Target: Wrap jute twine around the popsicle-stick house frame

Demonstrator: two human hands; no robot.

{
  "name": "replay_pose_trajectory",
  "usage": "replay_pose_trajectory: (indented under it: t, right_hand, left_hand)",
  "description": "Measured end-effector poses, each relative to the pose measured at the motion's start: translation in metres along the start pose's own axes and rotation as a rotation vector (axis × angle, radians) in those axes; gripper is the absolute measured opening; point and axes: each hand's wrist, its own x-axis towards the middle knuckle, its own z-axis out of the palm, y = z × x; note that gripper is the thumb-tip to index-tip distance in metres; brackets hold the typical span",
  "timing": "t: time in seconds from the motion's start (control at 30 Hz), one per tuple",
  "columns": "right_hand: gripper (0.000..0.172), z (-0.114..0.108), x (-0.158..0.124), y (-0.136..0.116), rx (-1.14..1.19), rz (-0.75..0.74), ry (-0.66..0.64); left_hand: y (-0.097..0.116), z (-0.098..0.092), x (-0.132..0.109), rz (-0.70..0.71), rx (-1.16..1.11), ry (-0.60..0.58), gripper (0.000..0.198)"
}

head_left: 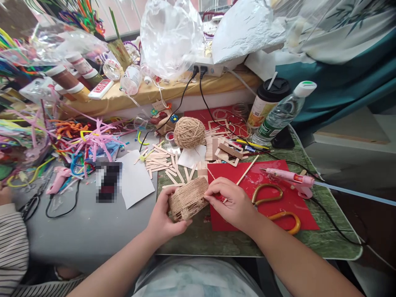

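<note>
My left hand (168, 216) grips the left end of a small twine-wrapped craft piece (190, 197), its thumb along the near side. At the piece's right end the fingers of my right hand (230, 202) are pinched together; what lies between them is too small to make out. Behind the piece rests a ball of jute twine (189, 132). Below my right hand lies a red sheet (297, 218), with orange-handled scissors (292, 218) partly hidden by my forearm. A pink glue gun (289, 176) with a long glue stick lies on the sheet's right side.
Loose wooden craft sticks (157, 161) lie around the ball. A water bottle (283, 111) and a lidded cup (266, 101) stand at the back right. Black cords cross the table. Pink pipe cleaners (99, 138) heap at left, near another person's striped sleeve (12, 243).
</note>
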Motion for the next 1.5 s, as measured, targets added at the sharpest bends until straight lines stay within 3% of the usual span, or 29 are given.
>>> replay_pose_trajectory:
  t: [0.13, 0.3, 0.4, 0.47, 0.63, 1.03, 1.2, 1.37, 1.5]
  right_hand:
    - [0.009, 0.002, 0.0, 0.0, -0.016, -0.023, -0.042]
    - [0.012, 0.005, 0.0, -0.002, -0.06, -0.043, -0.036]
    - [0.012, 0.006, -0.001, -0.002, -0.09, -0.062, -0.04]
    - [0.012, 0.004, -0.001, -0.001, -0.104, -0.086, -0.042]
    - [0.01, -0.002, 0.001, 0.005, -0.093, -0.05, -0.029]
    - [0.012, -0.008, 0.003, 0.016, -0.13, -0.055, -0.063]
    - [0.009, 0.002, 0.001, 0.018, -0.04, 0.013, -0.064]
    - [0.01, 0.02, -0.002, 0.013, 0.07, 0.183, -0.04]
    - [0.009, 0.026, -0.003, 0.008, 0.099, 0.225, -0.034]
  left_hand:
    - [0.001, 0.002, 0.0, 0.042, 0.009, -0.014, 0.07]
    - [0.042, -0.024, 0.007, -0.031, 0.309, -0.19, 0.082]
    - [0.061, -0.026, 0.013, 0.038, 0.424, -0.198, 0.099]
    - [0.065, -0.021, 0.019, 0.101, 0.483, -0.19, 0.096]
    - [0.056, -0.019, 0.03, 0.129, 0.483, -0.165, 0.075]
    - [0.037, -0.031, 0.019, 0.097, 0.406, -0.032, 0.067]
    - [0.026, -0.036, 0.015, 0.122, 0.376, -0.012, 0.067]
    - [0.01, -0.04, 0.006, 0.178, 0.334, -0.037, 0.073]
    - [0.014, -0.042, -0.002, 0.166, 0.339, -0.041, 0.073]
